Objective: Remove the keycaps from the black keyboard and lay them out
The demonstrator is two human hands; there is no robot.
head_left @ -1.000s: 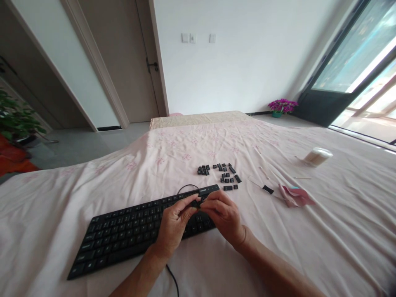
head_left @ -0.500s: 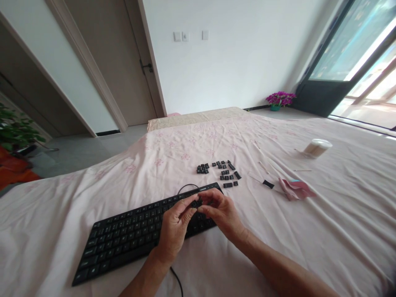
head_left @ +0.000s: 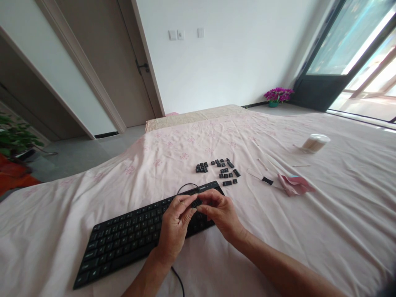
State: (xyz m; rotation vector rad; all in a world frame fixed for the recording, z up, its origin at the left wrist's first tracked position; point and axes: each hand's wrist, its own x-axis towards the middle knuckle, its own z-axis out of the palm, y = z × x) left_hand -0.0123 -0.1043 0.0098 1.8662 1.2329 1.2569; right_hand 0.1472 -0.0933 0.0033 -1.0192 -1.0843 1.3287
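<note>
A black keyboard (head_left: 130, 235) lies at a slant on the pink cloth. Above its right part my left hand (head_left: 175, 222) and my right hand (head_left: 221, 210) meet, fingertips almost touching. Both hands are closed, thumb toward index finger. Something dark shows between the fingertips; whether it is a loose keycap or the keyboard behind, I cannot make out. Beyond the keyboard's right end are several loose black keycaps, one cluster (head_left: 201, 167) heaped together and others (head_left: 225, 170) spread in rough rows. The right-hand keys are partly hidden by my hands.
Right of the keycaps lie a small black piece with thin wire ends (head_left: 267, 180), a pink cloth (head_left: 295, 185) and a few cotton swabs (head_left: 262, 163). A clear tub of swabs (head_left: 315, 143) stands farther back. The keyboard cable (head_left: 177, 280) runs toward me.
The view has shifted slightly. My hands stay together over the keyboard's right part, with only small finger movement. The loose keycaps lie as before.
</note>
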